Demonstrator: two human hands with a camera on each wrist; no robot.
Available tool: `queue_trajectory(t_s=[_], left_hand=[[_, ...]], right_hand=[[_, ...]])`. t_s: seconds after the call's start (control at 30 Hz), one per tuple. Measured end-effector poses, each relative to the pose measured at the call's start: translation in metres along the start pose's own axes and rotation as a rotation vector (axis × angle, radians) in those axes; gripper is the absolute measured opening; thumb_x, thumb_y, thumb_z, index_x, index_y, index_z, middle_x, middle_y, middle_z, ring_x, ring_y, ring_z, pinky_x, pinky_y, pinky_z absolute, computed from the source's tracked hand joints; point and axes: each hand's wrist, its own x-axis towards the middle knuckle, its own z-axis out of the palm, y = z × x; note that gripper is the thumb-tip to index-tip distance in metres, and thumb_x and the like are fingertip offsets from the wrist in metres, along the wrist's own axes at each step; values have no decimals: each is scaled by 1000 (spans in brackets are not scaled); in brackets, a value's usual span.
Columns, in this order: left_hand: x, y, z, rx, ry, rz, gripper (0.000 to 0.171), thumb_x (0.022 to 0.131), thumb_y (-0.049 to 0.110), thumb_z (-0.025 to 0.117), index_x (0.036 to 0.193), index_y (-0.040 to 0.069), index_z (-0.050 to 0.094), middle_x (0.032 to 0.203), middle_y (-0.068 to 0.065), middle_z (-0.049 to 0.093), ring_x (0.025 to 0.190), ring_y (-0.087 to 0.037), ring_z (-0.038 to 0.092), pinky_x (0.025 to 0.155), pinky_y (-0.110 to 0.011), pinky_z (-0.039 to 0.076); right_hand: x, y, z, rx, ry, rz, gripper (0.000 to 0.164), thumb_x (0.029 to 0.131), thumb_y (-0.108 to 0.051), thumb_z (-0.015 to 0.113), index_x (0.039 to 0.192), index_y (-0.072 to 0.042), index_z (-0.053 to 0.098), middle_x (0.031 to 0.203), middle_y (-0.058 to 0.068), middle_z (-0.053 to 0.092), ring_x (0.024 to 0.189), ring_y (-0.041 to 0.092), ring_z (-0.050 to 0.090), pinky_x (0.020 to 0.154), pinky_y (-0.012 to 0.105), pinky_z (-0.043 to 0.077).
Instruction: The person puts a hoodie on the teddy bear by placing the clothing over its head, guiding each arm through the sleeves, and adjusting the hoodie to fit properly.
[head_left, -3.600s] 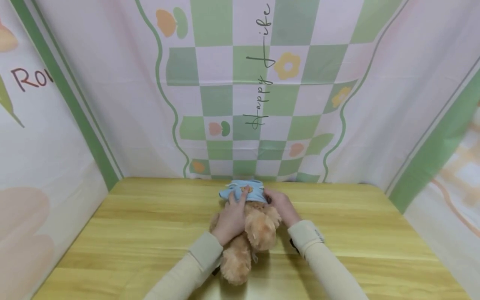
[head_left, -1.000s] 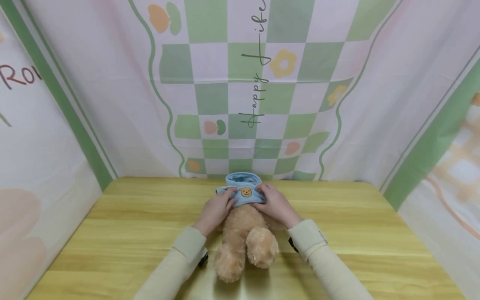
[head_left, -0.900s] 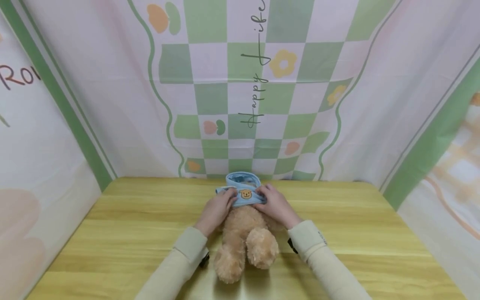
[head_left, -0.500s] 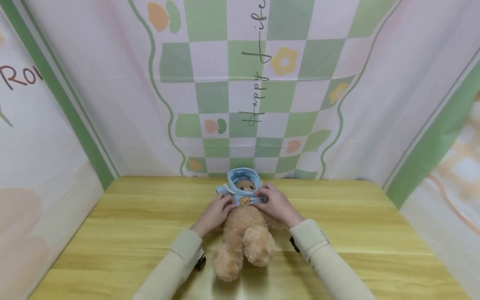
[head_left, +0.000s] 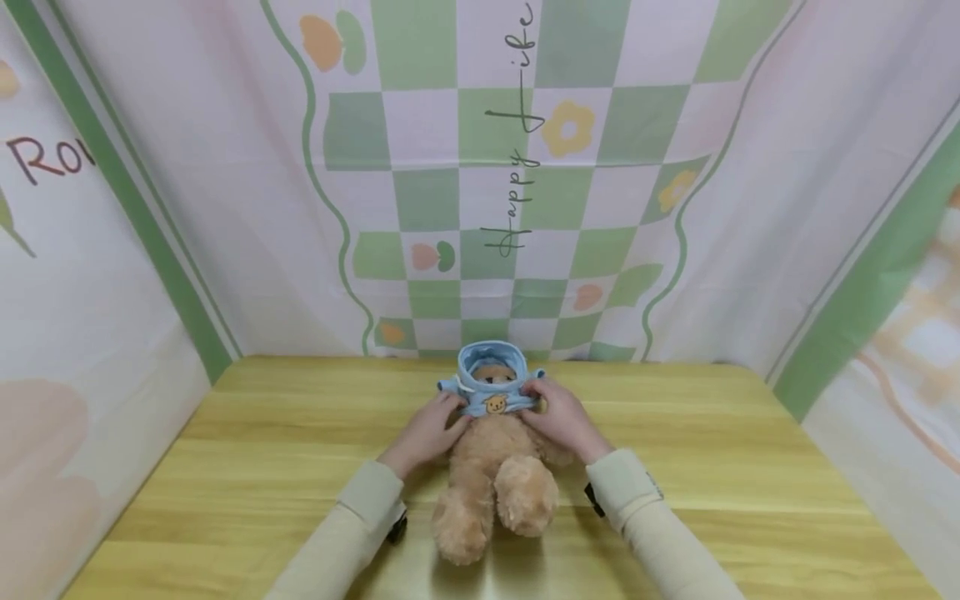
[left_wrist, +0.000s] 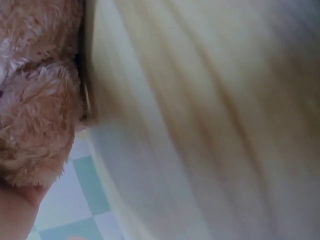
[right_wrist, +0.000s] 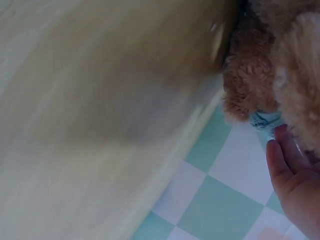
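Left hand (head_left: 429,426), right hand (head_left: 564,417) grip blue shirt (head_left: 493,405); plush bear (head_left: 493,446) partly inside

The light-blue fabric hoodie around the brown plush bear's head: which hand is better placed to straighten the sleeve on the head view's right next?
Probably the right hand: it grips the hoodie close to that sleeve, while the left hand is at the opposite side.

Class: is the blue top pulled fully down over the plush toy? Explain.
Only partly: the blue top sits high, and much of the plush toy shows bare below it.
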Motion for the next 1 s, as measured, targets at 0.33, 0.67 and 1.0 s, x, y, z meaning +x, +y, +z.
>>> queue_trajectory(t_s=[0.33,0.67,1.0], left_hand=[[-4,-2,-6,47,-42,-16,27,98,24,51,112,6,66,112,-11,65,104,-29,63,93,-44,50],[-8,6,-16,-10,-62,-99,35,100,26,48,126,5,60,128,-15,61,117,-32,59,99,-47,48],[-10,12,-18,-38,1,-59,26,96,25,56,114,7,65,112,-10,66,103,-25,65,91,-41,53]], right_hand=[[2,0,-12,28,-128,33,11,83,-21,70,85,-10,70,92,7,67,89,24,61,83,43,51],[-17,4,-31,69,-237,-76,52,86,-26,69,128,2,55,134,28,50,125,46,47,103,58,40],[-33,7,-29,-7,-257,5,53,76,-27,78,118,0,59,118,21,63,108,38,60,92,50,50]])
